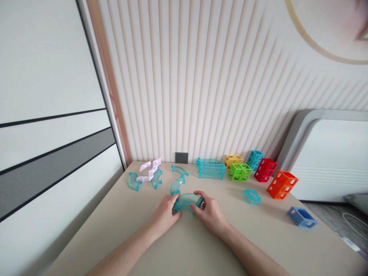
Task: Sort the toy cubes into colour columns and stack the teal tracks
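Both hands meet at the middle of the beige table (120, 230). My left hand (165, 212) and my right hand (209, 212) each grip one end of a clear teal curved track piece (186, 201), fingers curled round it. Just behind it lie two more teal curved pieces (177, 180). Further left sit two other curved pieces (134, 181) and a lilac stepped piece (149, 170).
A stack of straight teal track pieces (211, 169) lies near the wall. Yellow (233, 160), green (240, 171), cyan (255, 159), red (265, 169) and orange (282, 184) open cubes stand at the back right. A teal round piece (252, 196) and a blue cube (301, 217) lie nearer.
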The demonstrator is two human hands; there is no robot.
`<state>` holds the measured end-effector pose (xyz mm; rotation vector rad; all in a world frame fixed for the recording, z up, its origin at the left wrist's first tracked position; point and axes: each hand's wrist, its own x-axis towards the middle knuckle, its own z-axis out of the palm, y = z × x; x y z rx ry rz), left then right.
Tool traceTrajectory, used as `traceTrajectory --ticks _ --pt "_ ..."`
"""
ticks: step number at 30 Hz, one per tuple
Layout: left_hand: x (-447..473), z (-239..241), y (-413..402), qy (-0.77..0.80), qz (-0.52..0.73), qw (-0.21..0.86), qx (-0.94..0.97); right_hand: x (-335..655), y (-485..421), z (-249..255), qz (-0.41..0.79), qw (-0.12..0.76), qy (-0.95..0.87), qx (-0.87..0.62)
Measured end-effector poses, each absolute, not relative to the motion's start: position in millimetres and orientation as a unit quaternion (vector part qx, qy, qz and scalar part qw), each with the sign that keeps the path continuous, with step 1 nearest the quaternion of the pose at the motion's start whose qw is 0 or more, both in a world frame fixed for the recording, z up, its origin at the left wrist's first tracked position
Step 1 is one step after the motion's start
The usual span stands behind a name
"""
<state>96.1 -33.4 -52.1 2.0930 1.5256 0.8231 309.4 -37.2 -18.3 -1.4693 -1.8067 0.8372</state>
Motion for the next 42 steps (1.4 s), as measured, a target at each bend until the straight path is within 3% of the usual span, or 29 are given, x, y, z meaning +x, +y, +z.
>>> traceTrajectory --ticks 7,20,32,42 --pt "95 -47 -36 0.545 0.298 0.231 0.749 313 -37 -18 0.316 0.317 -0.698 -0.559" --pt "93 -47 -37 0.540 0.321 0.215 0.748 317 -40 -13 0.150 0.160 -0.791 -0.571" --pt "94 -42 -39 0.552 0.290 0.185 0.760 317 -38 -10 0.165 0.125 -0.772 -0.601" --pt "92 -36 -42 0.556 0.224 0.086 0.796 317 -35 -9 0.155 0.119 -0.765 -0.614"
